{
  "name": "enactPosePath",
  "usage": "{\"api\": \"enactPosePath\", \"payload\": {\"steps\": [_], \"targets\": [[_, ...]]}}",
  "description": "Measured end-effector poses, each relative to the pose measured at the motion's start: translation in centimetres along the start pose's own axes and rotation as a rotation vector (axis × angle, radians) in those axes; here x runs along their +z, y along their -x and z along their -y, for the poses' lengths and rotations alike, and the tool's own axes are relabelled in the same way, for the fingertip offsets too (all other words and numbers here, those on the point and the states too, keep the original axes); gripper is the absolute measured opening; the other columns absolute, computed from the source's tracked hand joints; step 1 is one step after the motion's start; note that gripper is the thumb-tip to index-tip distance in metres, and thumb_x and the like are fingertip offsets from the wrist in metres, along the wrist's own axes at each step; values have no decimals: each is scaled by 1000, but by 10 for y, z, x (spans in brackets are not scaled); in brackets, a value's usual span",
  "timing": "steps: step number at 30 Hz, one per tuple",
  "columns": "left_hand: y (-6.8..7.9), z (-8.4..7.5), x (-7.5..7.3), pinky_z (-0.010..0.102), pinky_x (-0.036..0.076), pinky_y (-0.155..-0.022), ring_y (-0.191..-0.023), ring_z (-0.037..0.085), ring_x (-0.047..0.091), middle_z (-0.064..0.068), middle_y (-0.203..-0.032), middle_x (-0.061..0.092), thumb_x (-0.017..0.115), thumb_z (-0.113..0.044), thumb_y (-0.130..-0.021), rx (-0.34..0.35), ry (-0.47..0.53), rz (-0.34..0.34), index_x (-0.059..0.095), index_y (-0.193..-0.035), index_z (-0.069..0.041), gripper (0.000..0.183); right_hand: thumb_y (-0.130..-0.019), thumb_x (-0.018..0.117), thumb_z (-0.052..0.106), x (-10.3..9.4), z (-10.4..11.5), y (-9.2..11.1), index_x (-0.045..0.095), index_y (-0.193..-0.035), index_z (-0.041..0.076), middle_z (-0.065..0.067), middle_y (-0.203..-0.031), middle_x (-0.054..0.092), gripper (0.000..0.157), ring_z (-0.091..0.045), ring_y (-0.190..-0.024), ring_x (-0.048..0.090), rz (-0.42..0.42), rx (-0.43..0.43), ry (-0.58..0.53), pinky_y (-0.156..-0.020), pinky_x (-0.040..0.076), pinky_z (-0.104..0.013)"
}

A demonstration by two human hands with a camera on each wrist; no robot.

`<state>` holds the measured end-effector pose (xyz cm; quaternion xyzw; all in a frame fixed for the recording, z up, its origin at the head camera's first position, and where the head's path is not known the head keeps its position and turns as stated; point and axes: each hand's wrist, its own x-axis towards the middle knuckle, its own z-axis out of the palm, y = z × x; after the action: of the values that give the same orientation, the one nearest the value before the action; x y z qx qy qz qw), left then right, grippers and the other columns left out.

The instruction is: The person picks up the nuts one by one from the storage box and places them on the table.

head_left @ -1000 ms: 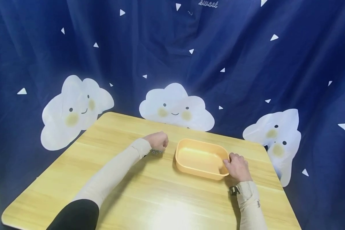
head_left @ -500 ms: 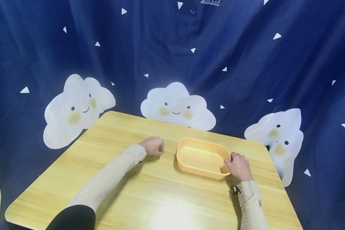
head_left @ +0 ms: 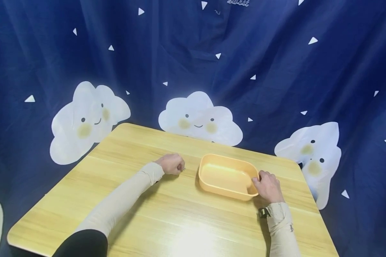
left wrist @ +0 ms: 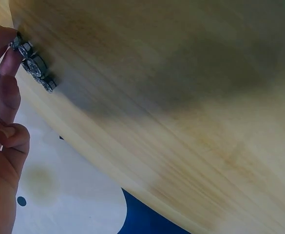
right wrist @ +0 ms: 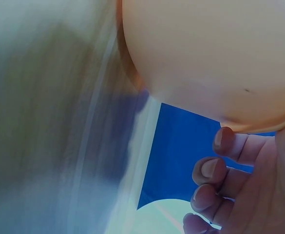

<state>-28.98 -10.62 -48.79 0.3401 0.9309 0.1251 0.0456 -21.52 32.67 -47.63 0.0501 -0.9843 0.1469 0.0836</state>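
My left hand is low over the table, left of the orange plastic container. Its thumb and forefinger pinch one end of a small silvery jewelled piece, a short row of round, glittering studs. In the left wrist view the piece hangs at the tabletop; I cannot tell whether it touches. Only a tiny glint of it shows in the head view. My right hand holds the container by its right rim, thumb inside and fingers outside. In the right wrist view several curled fingers show below the rim.
The light wooden table has rounded corners and a bright reflection near its front. Behind it hangs a dark blue curtain with white clouds and triangles. Both forearms, in pale sleeves, reach across the table.
My left hand has shifted slightly left, away from the container, and the jewelled piece is now mostly hidden from the head view. My right hand keeps its hold on the rim.
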Motion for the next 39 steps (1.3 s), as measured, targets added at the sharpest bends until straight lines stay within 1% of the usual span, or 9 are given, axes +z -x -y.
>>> {"api": "enactPosePath", "payload": {"steps": [7,11,14,18,24,28,32,35,39], "targets": [[-2,-7,4,31,60,-80,-86,9,72,-7,-93,79,75,-7,-81,-3,46,-5,80,-89,-20,16,-94,56,26,-2,-6,8,55,-78,8,-15,-81,61,24,-38,-78,57,5,21,-11,-67,43,-49],[1,-10,5,31,60,-83,-91,11,71,-6,-101,78,76,-12,-83,-1,52,-29,80,-95,-19,15,-95,56,27,-5,-9,13,56,-80,8,-15,-83,61,24,-39,-80,58,19,40,-3,-68,44,-50],[10,-15,3,36,60,-89,-100,16,71,-1,-113,76,75,-19,-86,-31,100,-113,77,-109,-15,23,-95,56,27,-8,-12,16,56,-80,8,-16,-83,62,24,-39,-80,58,15,38,4,-67,43,-51],[32,-30,-7,44,56,-102,-116,27,68,8,-128,70,69,-26,-94,-115,148,-259,69,-126,-8,37,-95,56,27,-11,-15,17,55,-78,9,-14,-81,60,25,-37,-76,57,14,37,10,-64,41,-46],[64,-55,-10,56,48,-111,-129,37,60,17,-137,65,60,-37,-103,-186,94,-389,63,-135,-3,47,-95,57,26,-17,-22,23,58,-81,7,-14,-82,63,23,-34,-75,59,25,60,-23,-63,41,-44],[75,-63,-6,61,39,-117,-139,43,51,22,-148,56,56,-43,-104,-200,68,-419,59,-142,-4,54,-98,55,26,-19,-24,25,62,-91,4,-17,-89,66,24,-34,-80,62,33,94,-77,-66,42,-43],[79,-66,-3,64,28,-122,-148,49,38,26,-159,42,56,-44,-104,-221,49,-440,55,-147,-4,58,-103,52,31,-30,-20,25,65,-112,-2,-23,-103,65,36,-41,-94,59,-12,105,-123,-75,42,-47],[76,-68,-2,66,20,-125,-154,49,26,24,-167,31,54,-47,-104,-230,69,-449,51,-151,-6,62,-105,51,33,-43,-6,30,61,-127,-5,-28,-118,61,45,-48,-108,51,-88,76,-129,-87,39,-57],[72,-71,0,69,12,-126,-158,48,13,20,-172,19,52,-49,-104,-239,51,-478,47,-154,-8,65,-105,54,31,-50,23,48,56,-135,-7,-31,-134,54,49,-53,-125,43,-181,2,-148,-101,31,-66]]}}
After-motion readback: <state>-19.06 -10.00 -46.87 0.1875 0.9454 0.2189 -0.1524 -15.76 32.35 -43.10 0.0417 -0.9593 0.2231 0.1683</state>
